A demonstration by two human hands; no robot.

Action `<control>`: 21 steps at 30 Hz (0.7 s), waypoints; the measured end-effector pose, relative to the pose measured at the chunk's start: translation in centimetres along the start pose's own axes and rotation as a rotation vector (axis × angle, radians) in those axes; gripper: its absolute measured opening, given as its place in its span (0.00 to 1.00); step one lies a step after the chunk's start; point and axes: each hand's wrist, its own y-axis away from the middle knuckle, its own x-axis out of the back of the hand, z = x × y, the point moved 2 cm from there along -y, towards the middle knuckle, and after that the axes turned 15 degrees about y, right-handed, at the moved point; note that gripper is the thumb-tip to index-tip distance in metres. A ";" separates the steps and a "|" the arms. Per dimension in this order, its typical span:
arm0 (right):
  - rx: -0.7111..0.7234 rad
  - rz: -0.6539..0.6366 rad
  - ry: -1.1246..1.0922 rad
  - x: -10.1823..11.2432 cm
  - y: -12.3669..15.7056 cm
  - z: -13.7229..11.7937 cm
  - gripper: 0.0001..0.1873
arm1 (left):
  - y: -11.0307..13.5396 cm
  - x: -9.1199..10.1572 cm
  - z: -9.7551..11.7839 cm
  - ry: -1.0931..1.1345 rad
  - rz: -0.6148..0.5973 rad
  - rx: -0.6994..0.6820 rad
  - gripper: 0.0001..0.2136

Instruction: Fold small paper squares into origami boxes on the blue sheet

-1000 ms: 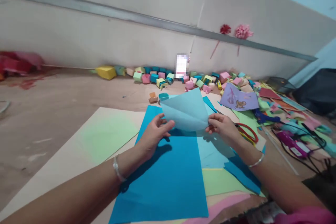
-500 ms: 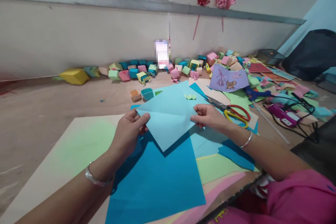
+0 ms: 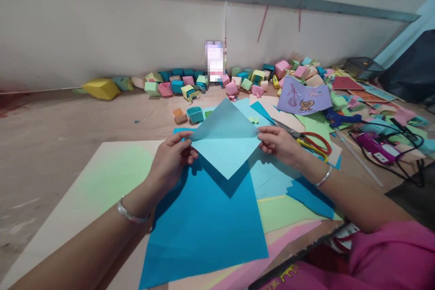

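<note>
Holds light blue square (image 3: 227, 145) by two corners over dark blue sheet (image 3: 207, 235)

Wears a pink sleeve (image 3: 390, 253) to the near right of the dark blue sheet. Has a large pale sheet (image 3: 84, 217) to its left, with a green tint on the far part. Has green paper (image 3: 288, 210) at its right edge, and blue scraps (image 3: 312, 197) farther right.

Pinches one corner of the square between thumb and fingers of the left hand (image 3: 173, 156), over the far left edge of the dark blue sheet. Pinches the opposite corner likewise with the right hand (image 3: 277, 142), to the right of the dark blue sheet. Holds the square raised above its far part, with a crease between the pinched corners and a shadow below.

Sees a purple socket block (image 3: 377, 147) well to the right of the dark blue sheet, and scissors (image 3: 301, 136) nearer to it on that side. Finds an orange box (image 3: 179, 115) and a teal box (image 3: 195, 114) just beyond its far edge, and a purple card (image 3: 304, 97) beyond to the right.

Faces a row of small paper boxes (image 3: 177, 86) well beyond the dark blue sheet, then an upright phone (image 3: 214, 61) with a blurred screen.
</note>
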 end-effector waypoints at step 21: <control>0.264 -0.185 0.501 0.1 0.2 -0.4 0.18 | 1.4 -0.5 0.4 -0.238 -0.016 -0.208 0.14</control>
